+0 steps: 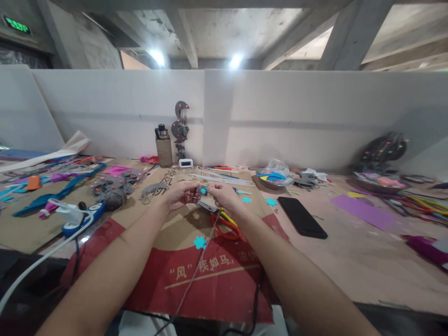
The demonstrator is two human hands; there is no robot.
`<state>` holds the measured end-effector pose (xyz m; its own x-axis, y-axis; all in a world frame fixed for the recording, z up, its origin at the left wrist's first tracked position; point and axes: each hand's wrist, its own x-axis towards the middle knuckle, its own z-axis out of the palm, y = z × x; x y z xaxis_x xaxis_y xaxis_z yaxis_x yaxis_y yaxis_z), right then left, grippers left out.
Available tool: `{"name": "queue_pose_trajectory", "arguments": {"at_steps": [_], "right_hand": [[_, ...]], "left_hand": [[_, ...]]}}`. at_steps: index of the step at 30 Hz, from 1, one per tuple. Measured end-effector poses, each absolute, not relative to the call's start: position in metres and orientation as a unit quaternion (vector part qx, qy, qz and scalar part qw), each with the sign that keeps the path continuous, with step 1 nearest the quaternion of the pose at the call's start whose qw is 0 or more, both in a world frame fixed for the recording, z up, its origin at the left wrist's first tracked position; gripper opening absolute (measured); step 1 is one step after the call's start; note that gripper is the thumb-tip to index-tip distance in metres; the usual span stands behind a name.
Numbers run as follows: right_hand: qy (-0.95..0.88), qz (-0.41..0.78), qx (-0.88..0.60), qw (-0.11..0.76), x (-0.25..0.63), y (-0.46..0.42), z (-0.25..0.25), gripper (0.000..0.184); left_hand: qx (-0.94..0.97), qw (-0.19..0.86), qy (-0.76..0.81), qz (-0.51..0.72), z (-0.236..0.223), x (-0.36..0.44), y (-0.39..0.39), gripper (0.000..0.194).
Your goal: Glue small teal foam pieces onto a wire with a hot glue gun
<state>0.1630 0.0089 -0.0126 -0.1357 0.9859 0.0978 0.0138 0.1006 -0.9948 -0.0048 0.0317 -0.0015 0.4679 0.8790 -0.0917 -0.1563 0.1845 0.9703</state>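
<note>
My left hand [184, 196] and my right hand [224, 196] meet over the cardboard, fingers closed from either side on a small turquoise-and-grey piece [203, 190]. The fingers partly cover it, so its full shape is hidden. A grey yarn [196, 268] runs from beneath my right hand down to the front edge. Below the hands lie scissors [227, 229] with red and yellow on the handles, their blades partly under my right hand. One turquoise flower cutout [199, 242] lies nearer me; two others, one cutout [246, 199] and another cutout [271, 201], lie to the right.
A black phone [301, 217] lies to the right, with a bowl [275, 183] behind it. A bottle [164, 147] and small white clock [185, 163] stand at the back. To the left are a blue power strip [86, 219] with a white cable and grey felt pieces [114, 189].
</note>
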Motion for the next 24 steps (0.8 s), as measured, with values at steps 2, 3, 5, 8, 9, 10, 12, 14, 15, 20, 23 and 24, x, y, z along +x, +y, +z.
{"name": "queue_pose_trajectory", "arguments": {"at_steps": [2,3,5,8,9,10,12,14,15,20,23,24], "right_hand": [[-0.563,0.493,-0.452,0.486,0.163,0.009,-0.013,0.020],[-0.567,0.484,-0.455,0.487,0.163,0.009,-0.013,0.020],[-0.580,0.458,-0.461,0.491,0.163,0.009,-0.014,0.018],[-0.602,0.413,-0.471,0.495,0.162,0.013,-0.018,0.016],[-0.609,0.399,-0.474,0.496,0.161,0.015,-0.020,0.016],[-0.615,0.386,-0.476,0.497,0.161,0.016,-0.022,0.017],[-0.627,0.364,-0.476,0.497,0.160,0.019,-0.026,0.018],[-0.636,0.356,-0.475,0.493,0.158,0.020,-0.028,0.019],[-0.639,0.358,-0.473,0.490,0.157,0.019,-0.028,0.018],[-0.623,0.400,-0.465,0.486,0.156,0.012,-0.021,0.013],[-0.599,0.448,-0.463,0.476,0.158,0.009,-0.017,0.015],[-0.591,0.461,-0.463,0.473,0.159,0.009,-0.017,0.015]], "left_hand": [[0.528,0.668,0.359,0.382,-0.002,-0.004,0.032,0.025],[0.538,0.657,0.362,0.383,-0.003,-0.003,0.032,0.025],[0.558,0.636,0.366,0.386,-0.004,-0.001,0.032,0.025],[0.582,0.609,0.370,0.392,-0.006,0.001,0.032,0.024],[0.589,0.598,0.373,0.395,-0.007,0.001,0.033,0.024],[0.597,0.587,0.378,0.396,-0.008,0.001,0.033,0.023],[0.614,0.563,0.385,0.397,-0.010,0.002,0.034,0.021],[0.629,0.540,0.392,0.400,-0.012,0.003,0.036,0.017],[0.634,0.530,0.393,0.402,-0.013,0.003,0.036,0.015],[0.617,0.541,0.396,0.412,-0.013,0.005,0.035,0.012],[0.584,0.596,0.381,0.399,-0.010,0.005,0.032,0.015],[0.574,0.615,0.371,0.393,-0.009,0.004,0.031,0.016]]}}
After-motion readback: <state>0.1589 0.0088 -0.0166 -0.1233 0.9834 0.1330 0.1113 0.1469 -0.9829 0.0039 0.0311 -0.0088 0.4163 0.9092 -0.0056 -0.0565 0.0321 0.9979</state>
